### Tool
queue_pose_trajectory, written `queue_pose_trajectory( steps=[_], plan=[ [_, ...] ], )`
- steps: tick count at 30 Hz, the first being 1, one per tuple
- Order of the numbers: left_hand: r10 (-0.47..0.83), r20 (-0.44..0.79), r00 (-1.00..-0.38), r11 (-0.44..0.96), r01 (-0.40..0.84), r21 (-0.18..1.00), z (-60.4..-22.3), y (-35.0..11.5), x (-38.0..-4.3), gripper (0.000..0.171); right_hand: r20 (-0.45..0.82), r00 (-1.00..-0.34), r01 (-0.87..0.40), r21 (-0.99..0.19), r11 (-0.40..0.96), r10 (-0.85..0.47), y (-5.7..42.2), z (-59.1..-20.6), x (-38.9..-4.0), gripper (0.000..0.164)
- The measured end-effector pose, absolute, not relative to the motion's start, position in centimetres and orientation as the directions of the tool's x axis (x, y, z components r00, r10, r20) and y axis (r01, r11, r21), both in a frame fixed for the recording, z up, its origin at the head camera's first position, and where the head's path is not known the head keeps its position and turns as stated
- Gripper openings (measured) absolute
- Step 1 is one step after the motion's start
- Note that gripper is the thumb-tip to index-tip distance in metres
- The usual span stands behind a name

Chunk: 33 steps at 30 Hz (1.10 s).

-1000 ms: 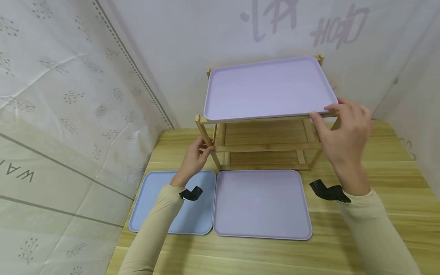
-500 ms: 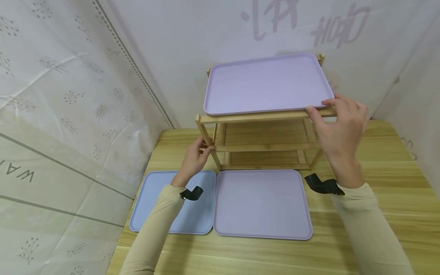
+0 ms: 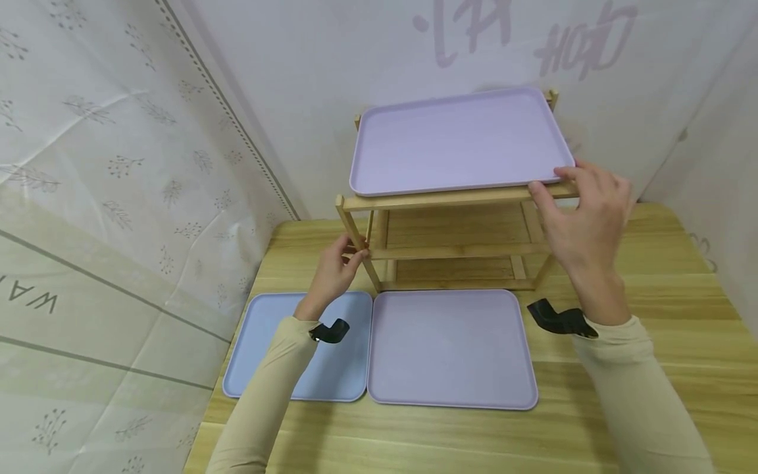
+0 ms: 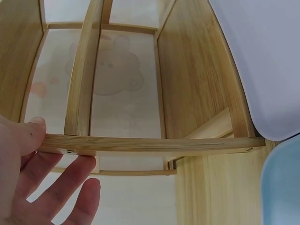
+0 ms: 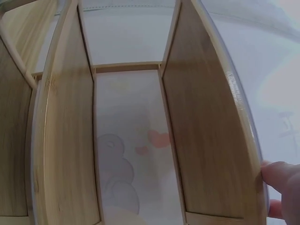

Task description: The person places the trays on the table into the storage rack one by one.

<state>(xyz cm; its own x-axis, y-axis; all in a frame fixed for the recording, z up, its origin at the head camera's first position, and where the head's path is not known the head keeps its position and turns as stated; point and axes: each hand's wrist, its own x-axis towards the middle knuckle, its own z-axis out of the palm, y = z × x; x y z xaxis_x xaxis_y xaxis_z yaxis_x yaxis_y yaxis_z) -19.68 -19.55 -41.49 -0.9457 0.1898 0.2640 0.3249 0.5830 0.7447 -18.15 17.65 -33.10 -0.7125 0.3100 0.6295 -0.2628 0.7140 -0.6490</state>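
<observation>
I see a purple tray (image 3: pixel 462 141) atop a wooden rack (image 3: pixel 462 252), about twelve o'clock from the person. Arm outstretched, the right hand (image 3: pixel 592 220) grips its four-o'clock corner; the left hand (image 3: pixel 331 273), lower, pinches the rack's eight-o'clock post.

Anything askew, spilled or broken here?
Only the top lilac tray, mildly: it sits set back on the wooden rack, baring a strip of front rail, and its back edge seems to reach past the rear posts. The right hand is at its front corner. No spill or damage visible.
</observation>
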Motion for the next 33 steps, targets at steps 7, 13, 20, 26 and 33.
queue_pose_trajectory(
  steps=[7,13,20,26,33],
  plan=[
    [0.187,0.266,-0.946,0.589,0.325,0.74,-41.6,-19.6,-19.7,0.023,0.685,-0.655,-0.359,-0.654,0.666,0.32,18.5,-32.9,-16.8,0.035],
    [0.19,0.269,-0.944,0.581,0.329,0.744,-41.6,-19.7,-19.8,0.023,0.665,-0.635,-0.389,-0.714,0.581,0.392,19.4,-33.2,-14.0,0.026],
    [0.197,0.275,-0.941,0.587,0.338,0.736,-41.5,-19.9,-19.7,0.024,0.523,-0.789,-0.306,-0.79,0.532,0.322,21.2,-36.9,-10.7,0.027],
    [0.195,0.258,-0.946,0.596,0.323,0.735,-41.5,-19.9,-19.7,0.024,0.263,-0.953,-0.145,-0.832,0.535,0.152,22.3,-41.9,-8.5,0.025],
    [0.182,0.247,-0.952,0.6,0.306,0.739,-41.7,-19.8,-19.7,0.024,-0.134,-0.975,0.007,-0.814,0.581,-0.176,22.1,-47.7,-7.2,0.041]
  ],
)
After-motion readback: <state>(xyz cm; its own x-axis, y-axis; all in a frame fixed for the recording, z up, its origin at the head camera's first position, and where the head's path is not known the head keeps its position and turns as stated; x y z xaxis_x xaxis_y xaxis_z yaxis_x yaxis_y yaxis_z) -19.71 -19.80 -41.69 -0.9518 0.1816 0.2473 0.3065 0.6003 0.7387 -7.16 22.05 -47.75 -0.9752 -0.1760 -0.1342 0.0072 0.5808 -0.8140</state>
